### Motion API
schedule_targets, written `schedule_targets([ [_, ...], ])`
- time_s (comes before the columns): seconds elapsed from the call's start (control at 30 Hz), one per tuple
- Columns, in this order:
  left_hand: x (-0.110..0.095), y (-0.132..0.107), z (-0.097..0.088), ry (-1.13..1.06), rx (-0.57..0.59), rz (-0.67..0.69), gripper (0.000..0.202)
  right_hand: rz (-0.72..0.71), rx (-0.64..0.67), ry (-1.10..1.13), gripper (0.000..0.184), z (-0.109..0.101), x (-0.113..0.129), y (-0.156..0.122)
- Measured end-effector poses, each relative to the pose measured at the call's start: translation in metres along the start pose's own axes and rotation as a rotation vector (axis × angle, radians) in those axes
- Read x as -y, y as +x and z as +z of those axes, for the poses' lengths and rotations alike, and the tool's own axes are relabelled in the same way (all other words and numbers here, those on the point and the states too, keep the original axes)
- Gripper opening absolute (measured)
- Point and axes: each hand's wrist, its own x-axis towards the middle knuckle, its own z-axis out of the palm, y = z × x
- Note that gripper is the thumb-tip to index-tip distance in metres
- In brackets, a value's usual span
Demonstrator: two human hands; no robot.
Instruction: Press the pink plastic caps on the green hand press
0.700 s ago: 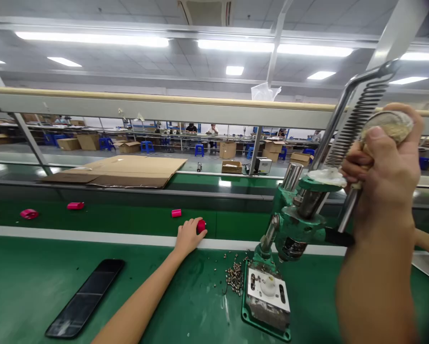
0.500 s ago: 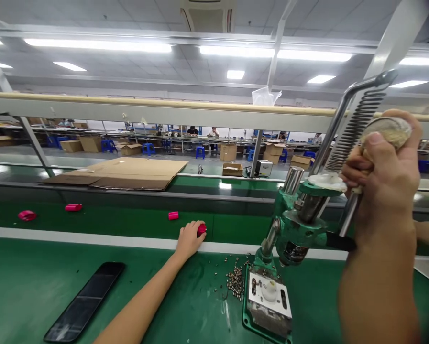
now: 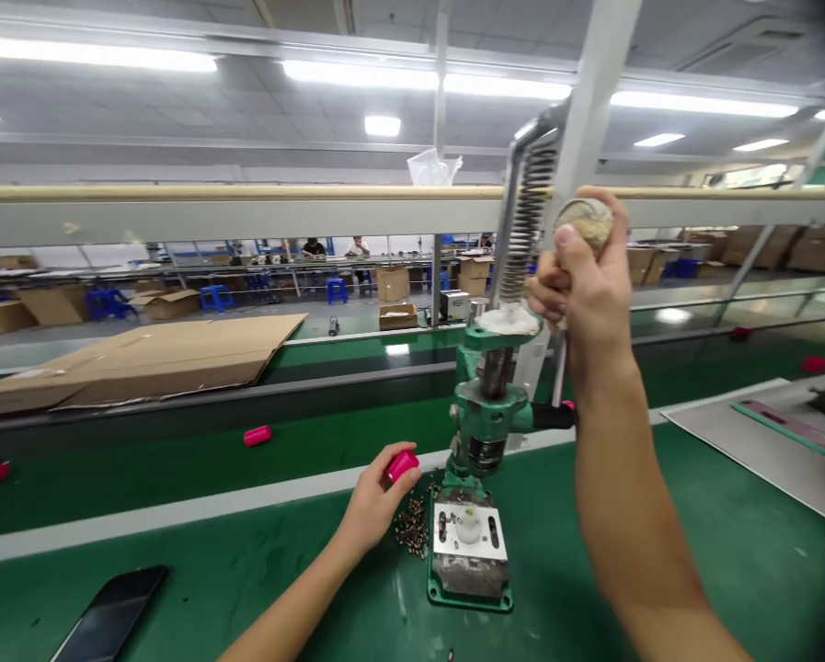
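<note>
Holding one pink piece [image 3: 403, 465] (left) and one knob [image 3: 587, 223] (right), two hands [image 3: 372, 504] [image 3: 597, 299] flank one press [image 3: 489, 410].

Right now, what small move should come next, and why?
Probably ease the pink piece in the left grip toward the white peg: it carries nothing pink, the press head stands clear above, and the right grip holds the knob.

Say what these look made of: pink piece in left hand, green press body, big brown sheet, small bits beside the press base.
Pink piece: probably plastic, smooth, slightly glossy; even color.
Green press body: likely painted cast metal, slight sheen; thick, rounded shapes.
Brown sheet: likely cardboard, matte; creased tan face.
Small bits: seemingly metal; bright glints, alloy unclear.
</note>
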Motion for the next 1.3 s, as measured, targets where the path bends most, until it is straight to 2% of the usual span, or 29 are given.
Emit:
schedule_targets([
  [0.1, -0.022, -0.006, 0.029, -0.122, 0.104, -0.016, 0.062, 0.001, 0.005, -0.032, 0.052, 0.001, 0.001, 0.0],
  [0.23, -0.042, -0.006, 0.056, -0.172, 0.3, -0.007, 0.047, -0.01, 0.014, -0.034, 0.054, 0.0, -0.001, 0.001],
  [0.33, -0.047, -0.009, 0.064, -0.254, 0.354, -0.033, 0.044, -0.004, 0.008, -0.029, 0.055, 0.0, -0.002, 0.001],
  [0.57, -0.039, -0.019, 0.066, -0.345, 0.295, -0.071, 0.044, -0.009, -0.018, -0.116, 0.057, -0.002, -0.004, 0.002],
  [0.73, -0.046, -0.018, 0.066, -0.377, 0.236, -0.061, 0.042, -0.011, -0.01, -0.097, 0.055, -0.004, -0.003, 0.0],
  [0.87, -0.051, -0.016, 0.063, -0.358, 0.245, -0.063, 0.038, -0.029, -0.006, -0.085, 0.052, -0.003, -0.004, 0.0],
  [1.03, -0.05, -0.015, 0.061, -0.331, 0.275, -0.057, 0.037, 0.017, -0.05, -0.188, 0.054, -0.002, -0.002, 0.0],
  [1.17, -0.046, -0.017, 0.063, -0.399, 0.323, -0.086, 0.035, 0.026, -0.043, -0.198, 0.055, -0.001, 0.002, -0.002],
  [1.3, -0.045, -0.019, 0.066, -0.447, 0.298, -0.095, 0.037, 0.023, -0.035, -0.162, 0.057, -0.002, 0.001, -0.002],
])
